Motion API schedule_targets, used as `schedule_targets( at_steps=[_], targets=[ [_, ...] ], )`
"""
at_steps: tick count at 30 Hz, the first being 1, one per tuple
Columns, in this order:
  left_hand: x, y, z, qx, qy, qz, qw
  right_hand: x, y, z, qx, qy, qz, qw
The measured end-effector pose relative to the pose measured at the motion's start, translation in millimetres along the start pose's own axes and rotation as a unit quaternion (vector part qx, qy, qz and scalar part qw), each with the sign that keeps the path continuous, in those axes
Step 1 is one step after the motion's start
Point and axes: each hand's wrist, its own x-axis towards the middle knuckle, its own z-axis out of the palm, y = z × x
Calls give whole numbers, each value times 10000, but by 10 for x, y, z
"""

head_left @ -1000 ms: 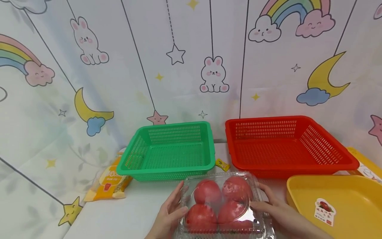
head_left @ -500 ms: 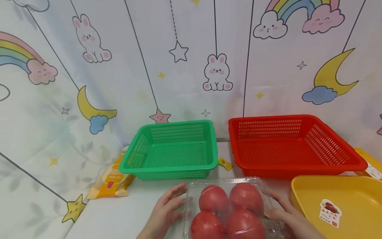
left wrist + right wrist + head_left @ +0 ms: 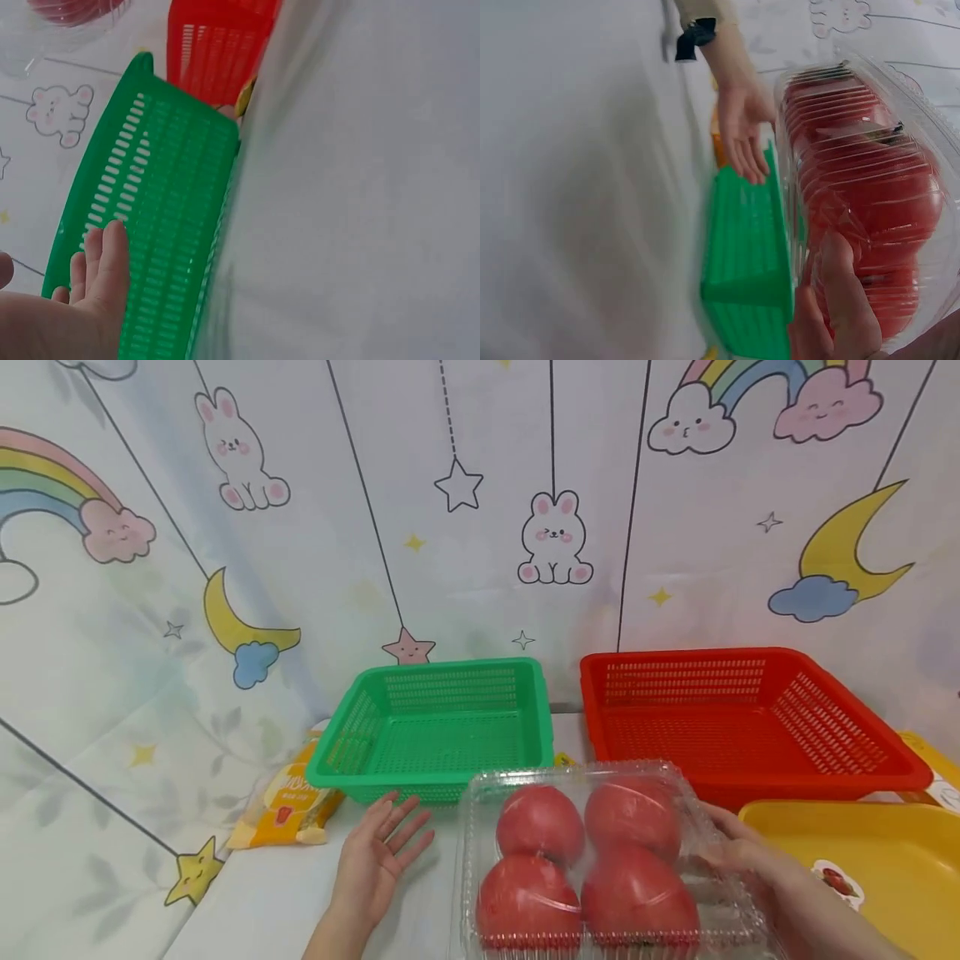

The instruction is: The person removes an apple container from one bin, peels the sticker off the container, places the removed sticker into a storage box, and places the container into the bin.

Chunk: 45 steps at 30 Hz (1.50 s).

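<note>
A clear plastic clamshell box (image 3: 480, 810) holds several red tomatoes (image 3: 540, 822), some with green stems in the right wrist view. My right hand (image 3: 757, 860) grips the box by its right side, and the right wrist view has its fingers (image 3: 844, 300) against the ribbed plastic. The box is raised in front of the baskets. Apart from it on the left, my left hand (image 3: 375, 860) has its fingers spread and its palm bare. In the left wrist view that hand (image 3: 82, 307) overlaps the green basket (image 3: 172, 195).
Behind the box stand a green basket (image 3: 435, 789) and a red basket (image 3: 742, 781). A yellow tray (image 3: 885, 843) with a sticker is at the right. An orange-and-yellow packet (image 3: 288, 802) lies at the left. A small yellow wrapper (image 3: 564, 760) shows between the baskets, partly hidden.
My left hand has let go of the clamshell box and moved left, its fingers spreading. The right hand keeps hold of the box, which has come up and closer to the camera.
</note>
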Motion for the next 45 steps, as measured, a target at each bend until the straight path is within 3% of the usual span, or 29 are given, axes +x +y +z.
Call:
schedule_targets(
  at_steps=[3,7,14,20,26,33,45],
  targets=[
    [70,86,-55,-142,200,161,9996,80,-177,60,-485,531,-393,9966],
    [144,166,-122,-190,453,368,9981,269,-353,145,-1035,1061,-1004,9838],
    [245,255,-221,-345,820,497,9948,602,-578,462,-1050,734,-1554,9795],
    [297,282,-259,-337,1148,402,9920,916,-802,696,-735,703,-1563,9825],
    [348,300,-282,-515,1225,389,9904,1334,-967,905,-547,590,-1400,9869],
    [329,313,-310,-695,1359,332,9877,1765,-957,1094,-436,583,-1258,9894],
    [323,309,-340,-758,1243,296,9889,2341,-926,1294,-471,1091,-1218,9854]
  ],
)
